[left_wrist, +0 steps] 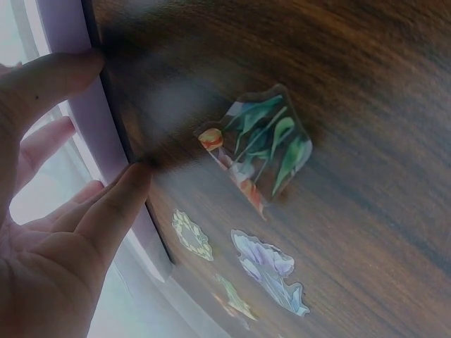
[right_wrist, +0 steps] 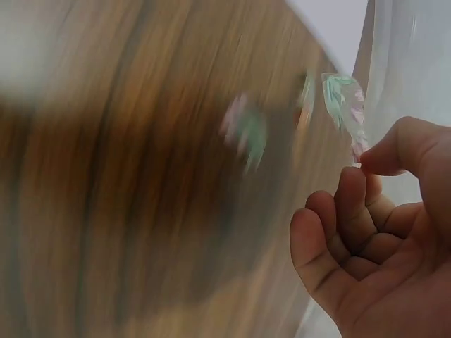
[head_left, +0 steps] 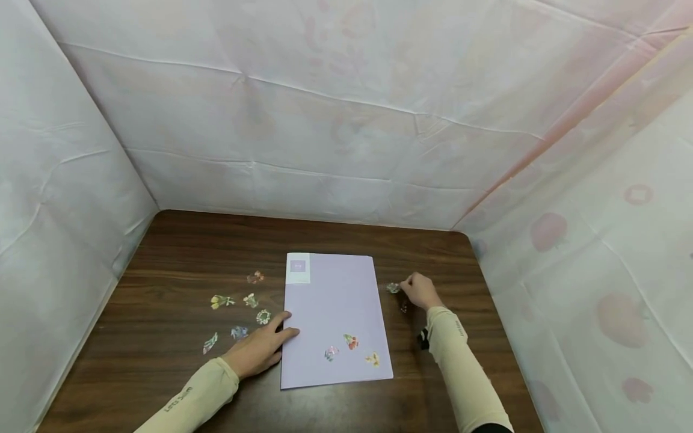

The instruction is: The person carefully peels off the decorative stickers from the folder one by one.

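My right hand [head_left: 422, 292] pinches a clear-edged flower sticker [right_wrist: 344, 105], green and pink, between thumb and forefinger, just off the right side of a lilac folder [head_left: 330, 307]. Under that hand lies another sticker [head_left: 403, 307], blurred in the right wrist view. My left hand [head_left: 260, 350] rests at the folder's left edge, thumb and forefinger stretched onto its cover. Three flower stickers lie on the lower part of the cover: a red one [head_left: 351, 341], a pink-green one [head_left: 331, 353] and a yellow one [head_left: 372, 359].
Left of the folder, several flower stickers lie spread on the dark wooden table [head_left: 178, 252], among them a yellow bunch [head_left: 221, 301], a wreath [head_left: 263, 317] and a purple flower [left_wrist: 271, 267]. A white label [head_left: 298, 278] marks the folder's top left corner. Pale cloth walls [head_left: 325, 150] surround the table.
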A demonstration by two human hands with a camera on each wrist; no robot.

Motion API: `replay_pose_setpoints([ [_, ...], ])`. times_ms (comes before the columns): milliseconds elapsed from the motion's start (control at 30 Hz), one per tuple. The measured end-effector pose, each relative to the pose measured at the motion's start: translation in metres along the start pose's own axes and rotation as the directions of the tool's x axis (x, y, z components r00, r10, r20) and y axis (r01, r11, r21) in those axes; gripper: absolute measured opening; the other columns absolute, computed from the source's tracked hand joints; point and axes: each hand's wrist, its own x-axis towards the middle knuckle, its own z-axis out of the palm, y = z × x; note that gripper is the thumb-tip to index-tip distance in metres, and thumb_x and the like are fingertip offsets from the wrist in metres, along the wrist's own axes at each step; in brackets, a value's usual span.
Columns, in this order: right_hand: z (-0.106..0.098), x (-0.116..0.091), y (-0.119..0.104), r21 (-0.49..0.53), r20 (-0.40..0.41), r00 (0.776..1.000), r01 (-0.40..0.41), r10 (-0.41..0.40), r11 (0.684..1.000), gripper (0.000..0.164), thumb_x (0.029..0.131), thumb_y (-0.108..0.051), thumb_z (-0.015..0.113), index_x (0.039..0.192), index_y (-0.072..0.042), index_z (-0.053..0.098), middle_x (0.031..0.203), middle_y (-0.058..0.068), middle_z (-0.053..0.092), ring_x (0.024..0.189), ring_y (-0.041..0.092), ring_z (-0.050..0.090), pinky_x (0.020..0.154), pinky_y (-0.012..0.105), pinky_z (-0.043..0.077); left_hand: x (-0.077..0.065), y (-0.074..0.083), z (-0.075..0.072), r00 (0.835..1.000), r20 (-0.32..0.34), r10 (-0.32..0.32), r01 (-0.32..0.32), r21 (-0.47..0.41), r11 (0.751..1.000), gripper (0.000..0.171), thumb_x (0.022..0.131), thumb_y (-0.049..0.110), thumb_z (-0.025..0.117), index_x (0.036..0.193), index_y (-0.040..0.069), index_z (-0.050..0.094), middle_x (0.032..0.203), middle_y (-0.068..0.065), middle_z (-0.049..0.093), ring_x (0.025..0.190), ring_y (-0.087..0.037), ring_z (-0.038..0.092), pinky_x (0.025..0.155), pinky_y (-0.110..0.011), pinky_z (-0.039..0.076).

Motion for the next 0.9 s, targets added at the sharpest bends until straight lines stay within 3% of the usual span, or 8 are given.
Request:
replay_pose_setpoints([
  [167,-0.013,-0.002,0.035,-0.02,-0.006,0.999,-0.054,0.054,0.998,0.025,0.095,-0.013,0.056,0.078,-0.001,0.07,0.068,0.006,0.06,0.058,0.019,0.048,0.059,0.035,0.041,0.0,0.0,-0.002,1.0,-0.012,0.011,-0.011,0.002,1.0,0.05,0.089,0.005,0.074,0.136,0.009,0.058,0.148,-0.027,0.038,0.097,-0.032,0.066,0.07,-0.034,0.054],
  [300,-0.016,-0.006,0.049,-0.042,-0.019,0.997,-0.072,0.071,0.997,0.026,0.092,-0.007,0.052,0.075,0.0,0.07,0.063,0.006,0.058,0.054,0.018,0.047,0.058,0.034,0.041,-0.001,0.001,-0.002,1.0,-0.011,0.015,-0.015,0.004,1.0,0.049,0.089,0.005,0.074,0.135,0.008,0.059,0.148,-0.027,0.038,0.098,-0.032,0.066,0.072,-0.035,0.054],
  [467,-0.015,-0.009,0.053,-0.071,-0.052,0.997,-0.065,0.061,0.995,0.023,0.089,-0.006,0.053,0.074,-0.001,0.069,0.066,0.006,0.06,0.059,0.02,0.051,0.063,0.039,0.046,0.0,0.001,-0.001,1.0,-0.009,0.017,-0.017,0.003,1.0,0.048,0.089,0.005,0.074,0.135,0.008,0.059,0.148,-0.027,0.038,0.097,-0.031,0.066,0.071,-0.034,0.054],
  [633,-0.012,-0.009,0.053,-0.086,-0.077,0.996,-0.058,0.052,0.995,0.019,0.089,-0.006,0.055,0.081,-0.001,0.072,0.077,0.008,0.066,0.067,0.023,0.058,0.068,0.044,0.05,0.0,0.001,0.0,1.0,-0.006,0.015,-0.015,0.012,1.0,0.049,0.089,0.007,0.075,0.135,0.009,0.059,0.148,-0.026,0.038,0.092,-0.029,0.066,0.067,-0.032,0.053],
  [900,-0.01,-0.011,0.054,-0.066,-0.089,0.993,-0.084,0.078,0.994,0.014,0.093,-0.009,0.059,0.085,-0.002,0.067,0.077,0.008,0.064,0.065,0.022,0.057,0.063,0.041,0.049,0.0,0.0,0.0,1.0,-0.002,0.013,-0.013,0.01,1.0,0.049,0.089,0.007,0.075,0.136,0.01,0.058,0.148,-0.025,0.038,0.091,-0.029,0.066,0.065,-0.03,0.052],
])
